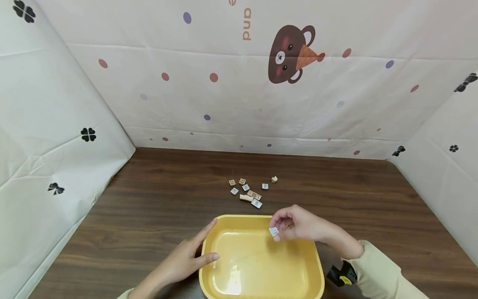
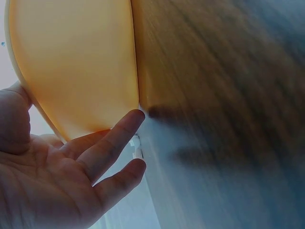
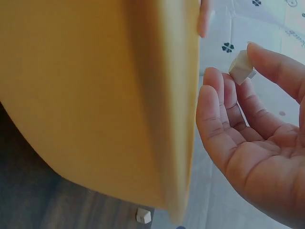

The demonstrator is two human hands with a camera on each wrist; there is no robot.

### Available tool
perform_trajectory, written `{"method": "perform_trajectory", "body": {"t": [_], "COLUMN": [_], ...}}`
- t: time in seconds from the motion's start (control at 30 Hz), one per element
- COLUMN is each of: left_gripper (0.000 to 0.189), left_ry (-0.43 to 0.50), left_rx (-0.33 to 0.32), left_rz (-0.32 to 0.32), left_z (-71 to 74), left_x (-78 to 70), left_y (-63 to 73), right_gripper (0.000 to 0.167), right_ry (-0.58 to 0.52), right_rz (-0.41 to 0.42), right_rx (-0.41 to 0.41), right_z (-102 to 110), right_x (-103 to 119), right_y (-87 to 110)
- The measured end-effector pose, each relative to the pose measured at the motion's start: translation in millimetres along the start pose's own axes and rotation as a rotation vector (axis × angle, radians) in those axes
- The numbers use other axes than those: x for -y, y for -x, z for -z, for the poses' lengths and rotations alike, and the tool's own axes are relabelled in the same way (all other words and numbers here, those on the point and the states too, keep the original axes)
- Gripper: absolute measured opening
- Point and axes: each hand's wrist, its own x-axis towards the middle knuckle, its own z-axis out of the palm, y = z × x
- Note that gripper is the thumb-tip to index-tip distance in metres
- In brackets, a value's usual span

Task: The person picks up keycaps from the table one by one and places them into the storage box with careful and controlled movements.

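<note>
My right hand pinches a small pale block with a printed white face between thumb and fingertips, over the far right part of a yellow tray. In the right wrist view the block shows plain cream sides, and the other fingers curl loosely beneath it. My left hand holds the tray's left side, thumb over the rim and fingers along the outer wall. From the left wrist, the fingers lie against the tray's outside; the thumb's tip is hidden behind the rim.
Beyond the tray, several small printed blocks lie loosely grouped on the dark wooden table. One block sits apart at the right. White patterned cloth rises behind the table and along both sides.
</note>
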Motion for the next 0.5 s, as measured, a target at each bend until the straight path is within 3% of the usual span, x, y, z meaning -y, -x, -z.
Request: {"method": "perform_trajectory", "body": {"t": [0.23, 0.5], "left_gripper": [0.073, 0.073], "left_ry": [0.014, 0.017], "left_rx": [0.009, 0.006], "left_rz": [0.009, 0.014], "left_z": [1.8, 1.6], "left_x": [-1.5, -1.1], "left_y": [0.7, 0.6], "right_gripper": [0.02, 0.017], "right_ry": [0.0, 0.033], "right_rz": [0.033, -0.022], "right_rx": [0.048, 0.076], "right_z": [-12.9, -27.7], "right_x": [-6.6, -11.9], "right_y": [-1.7, -4.1]}}
